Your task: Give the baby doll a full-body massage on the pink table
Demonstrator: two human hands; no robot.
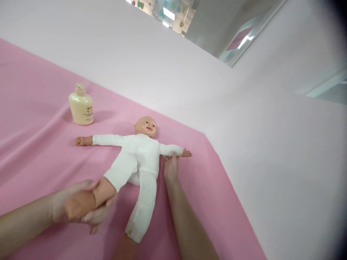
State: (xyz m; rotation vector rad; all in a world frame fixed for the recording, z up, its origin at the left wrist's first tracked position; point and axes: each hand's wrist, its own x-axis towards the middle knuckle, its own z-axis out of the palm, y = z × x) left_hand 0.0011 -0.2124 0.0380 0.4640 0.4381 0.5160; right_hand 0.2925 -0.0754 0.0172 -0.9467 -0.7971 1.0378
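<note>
A baby doll in a white cloth suit lies on its back on a pink cloth, arms spread wide and its bald head at the far end. My left hand is wrapped round the doll's bare lower leg and foot, on the left, raised toward me. Its other leg stretches down toward the bottom edge, where the foot is cut off. Beside the doll's body, my right hand touches the underside of its right-hand sleeve. The fingers there look spread, with their tips partly hidden by the arm.
A pale yellow pump bottle stands upright to the left of the doll's head. Wrinkled pink cloth covers the surface and ends at a diagonal edge on the right. Beyond it are a white wall and a window.
</note>
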